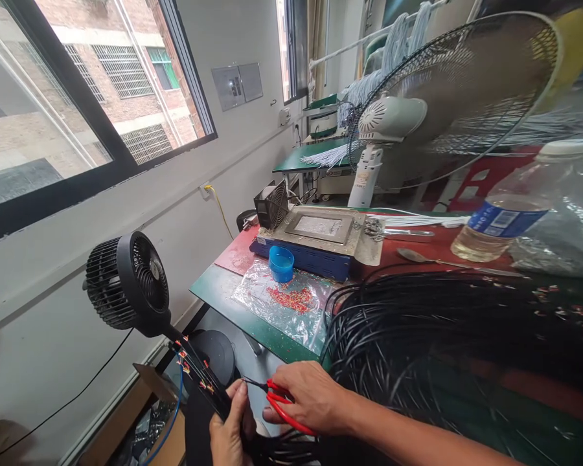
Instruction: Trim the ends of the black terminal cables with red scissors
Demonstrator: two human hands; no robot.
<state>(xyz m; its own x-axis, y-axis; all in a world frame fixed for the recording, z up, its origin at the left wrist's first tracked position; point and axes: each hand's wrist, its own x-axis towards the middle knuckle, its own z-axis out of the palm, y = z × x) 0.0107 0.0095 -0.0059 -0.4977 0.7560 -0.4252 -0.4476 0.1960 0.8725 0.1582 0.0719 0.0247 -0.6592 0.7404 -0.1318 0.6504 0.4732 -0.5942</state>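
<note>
My left hand [229,428] is closed around a bundle of black cables [212,389]. The cables' far ends show short red and yellow wires and point up and to the left. Red-handled scissors [291,419] are in my right hand [311,396], its fingers wrapped round the handles. Their dark blades reach left to my left thumb, beside the bundle; whether they touch a wire is too small to tell. Lower lengths of cable run under my hands toward a large heap of black cables [369,336] on the table at right.
A black fan [143,275] stands just beyond the bundle. On the green table [218,291], a clear plastic sheet [252,294] holds red and yellow scraps and a blue cup [281,265]. Behind are a blue-sided heating device [301,259], a large fan [393,120] and a bottle [505,220].
</note>
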